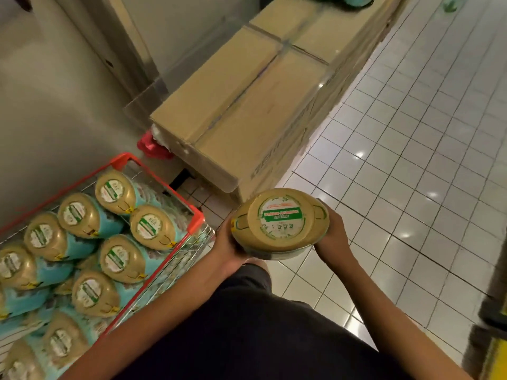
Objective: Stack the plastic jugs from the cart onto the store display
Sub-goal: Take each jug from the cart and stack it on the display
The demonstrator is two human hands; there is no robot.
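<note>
I hold one plastic jug (279, 223) in front of me over the tiled floor, its gold lid with a green-and-white label facing the camera. My left hand (226, 246) grips its left side and my right hand (333, 233) grips its right side. To the left, the red-rimmed wire cart (162, 185) is packed with several similar jugs (115, 192) lying on their sides, gold lids up and teal wrappers showing. Beyond the held jug runs a row of cardboard boxes (247, 100), and teal items show at its far end (345, 0).
A grey wall and a metal pillar (131, 50) stand left of the boxes. A red plastic bag (149, 145) is wedged between wall and boxes. White tiled floor (411, 160) stretches to the right. A dark and yellow fixture (493, 338) edges the lower right.
</note>
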